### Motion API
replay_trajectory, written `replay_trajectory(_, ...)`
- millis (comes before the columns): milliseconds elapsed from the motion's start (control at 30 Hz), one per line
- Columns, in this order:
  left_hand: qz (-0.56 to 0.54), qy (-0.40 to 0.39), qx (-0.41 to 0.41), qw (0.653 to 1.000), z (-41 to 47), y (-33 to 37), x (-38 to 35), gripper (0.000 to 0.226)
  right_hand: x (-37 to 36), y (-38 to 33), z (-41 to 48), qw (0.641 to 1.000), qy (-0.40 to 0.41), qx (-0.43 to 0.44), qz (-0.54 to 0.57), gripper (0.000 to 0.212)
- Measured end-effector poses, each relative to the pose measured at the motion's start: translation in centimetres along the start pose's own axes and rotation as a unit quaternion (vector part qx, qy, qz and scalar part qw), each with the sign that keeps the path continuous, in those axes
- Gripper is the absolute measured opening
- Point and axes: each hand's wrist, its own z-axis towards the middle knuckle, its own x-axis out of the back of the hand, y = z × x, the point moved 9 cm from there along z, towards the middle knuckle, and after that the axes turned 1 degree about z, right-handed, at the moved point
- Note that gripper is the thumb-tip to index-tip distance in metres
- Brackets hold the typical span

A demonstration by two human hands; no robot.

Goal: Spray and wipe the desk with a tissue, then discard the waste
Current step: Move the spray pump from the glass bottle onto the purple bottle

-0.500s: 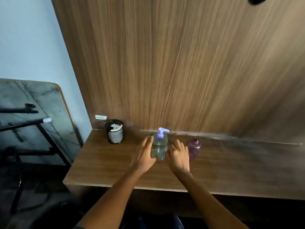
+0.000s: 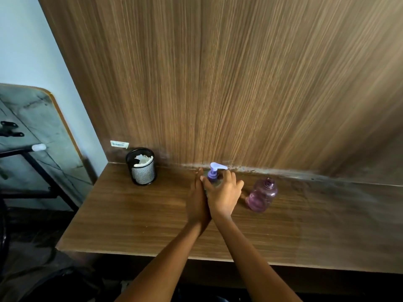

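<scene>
Pump bottle: it is stood upright near the back edge of the desk, close to the wood panel; only its purple collar and pale pump head are seen above the hands, the body being mostly hidden.
Right hand: it is wrapped over the front and right side of the pump bottle, with the fingers curled around it just below the collar, so the bottle is grasped.
Left hand: it is held edge-on against the bottle's left side, fingers straight and together, pressed flat to the bottle and touching the right hand; a closed grip is not shown, only a flat open palm.
Desk: a brown wood-grain top is seen, with both forearms reaching across its front edge.
Mesh cup: a black cup is set at the back left of the desk, well apart from the hands.
Tissue: white crumpled paper is seen inside the mesh cup.
Purple jug: a small clear purple jug is placed just right of the right hand, tilted.
Wood panel: the wall behind the desk is covered by it.
Label: a small sticker is stuck low on the panel, above the cup.
</scene>
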Motion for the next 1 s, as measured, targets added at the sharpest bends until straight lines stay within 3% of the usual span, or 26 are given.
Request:
replay_trajectory(133,0.050,0.023,-0.012,0.998,0.1,0.1,0.1,0.062,-0.4,0.3,0.6,0.999,-0.008,-0.009,0.038,0.031)
replay_trajectory(233,0.016,0.032,-0.017,0.999,0.1,0.5,0.7,0.060,-1.1,0.6,1.1,0.994,-0.061,-0.008,0.085,0.028)
replay_trajectory(533,0.083,0.014,-0.065,0.994,-0.2,1.3,1.3,0.077,-2.4,0.4,0.6,0.969,-0.218,-0.017,0.114,0.020)
replay_trajectory(667,0.084,-0.023,-0.074,0.993,0.1,1.2,1.5,0.087,-3.6,2.8,1.3,0.960,-0.184,-0.068,0.201,0.032)
replay_trajectory(767,0.106,-0.033,-0.071,0.991,0.0,1.0,1.4,0.087,-2.3,1.4,0.9,0.967,-0.136,-0.075,0.202,0.048)
replay_trajectory(867,0.106,-0.043,-0.065,0.991,0.0,0.9,1.3,0.085,-1.2,0.9,0.9,0.977,-0.097,-0.064,0.179,0.034)
replay_trajectory(1000,0.112,-0.046,-0.054,0.991,0.1,0.8,1.3,0.086,-1.5,0.8,1.1,0.979,-0.130,-0.015,0.154,0.019)
